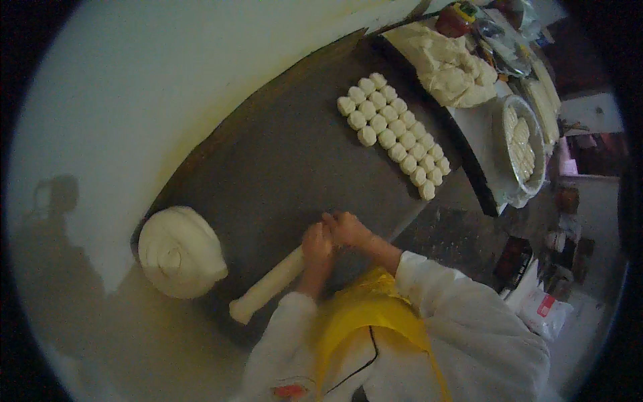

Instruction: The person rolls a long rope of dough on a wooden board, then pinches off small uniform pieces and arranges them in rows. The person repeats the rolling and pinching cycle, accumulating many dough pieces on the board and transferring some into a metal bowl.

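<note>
A long dough roll [271, 286] lies slantwise on the dark worktop [281, 176], its lower end bare and rounded. My left hand [318, 246] is closed around the roll's upper end. Right beside it, my right hand [350, 231] has its fingers curled against the left hand at that end. Whatever the right fingers may hold is hidden. A large coiled mound of dough [181, 254] sits at the worktop's left end. Farther up the worktop, many small round dough pieces [397, 128] stand close together in slanting rows.
A pale wall [125, 100] borders the worktop's far side. To the right, a second table [469, 130] bears a crumpled cream cloth or bag [447, 65], a red jar [454, 22] and a plastic-lined basin [540, 171] with pale dough-like pieces. Boxes and bags lie lower right.
</note>
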The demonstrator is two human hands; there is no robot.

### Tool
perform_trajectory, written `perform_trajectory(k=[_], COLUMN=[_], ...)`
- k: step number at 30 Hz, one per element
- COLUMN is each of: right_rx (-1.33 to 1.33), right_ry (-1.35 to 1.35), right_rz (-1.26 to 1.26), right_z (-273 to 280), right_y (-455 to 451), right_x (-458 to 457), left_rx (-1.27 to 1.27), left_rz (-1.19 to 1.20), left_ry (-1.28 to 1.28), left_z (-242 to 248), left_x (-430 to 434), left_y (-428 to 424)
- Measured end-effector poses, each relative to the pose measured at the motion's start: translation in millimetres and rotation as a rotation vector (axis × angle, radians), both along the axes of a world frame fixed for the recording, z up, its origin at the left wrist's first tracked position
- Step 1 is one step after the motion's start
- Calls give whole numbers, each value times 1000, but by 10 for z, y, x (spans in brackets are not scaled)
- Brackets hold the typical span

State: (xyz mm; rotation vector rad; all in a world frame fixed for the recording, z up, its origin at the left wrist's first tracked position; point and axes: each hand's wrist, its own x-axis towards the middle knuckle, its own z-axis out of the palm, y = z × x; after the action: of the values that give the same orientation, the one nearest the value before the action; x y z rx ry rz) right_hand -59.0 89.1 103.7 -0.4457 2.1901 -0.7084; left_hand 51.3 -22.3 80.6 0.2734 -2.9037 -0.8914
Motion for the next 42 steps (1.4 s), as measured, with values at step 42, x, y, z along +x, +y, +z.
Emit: perform_trajectory(k=[42], right_rx=[-292], right_ry=[783], right_rz=[-519], right_z=[-283], right_y=[624], right_x=[-1462], left_rx=[-89], left_rz=[215], left_ry=[-369], left_z=[409], left_x=[-64], left_y=[104])
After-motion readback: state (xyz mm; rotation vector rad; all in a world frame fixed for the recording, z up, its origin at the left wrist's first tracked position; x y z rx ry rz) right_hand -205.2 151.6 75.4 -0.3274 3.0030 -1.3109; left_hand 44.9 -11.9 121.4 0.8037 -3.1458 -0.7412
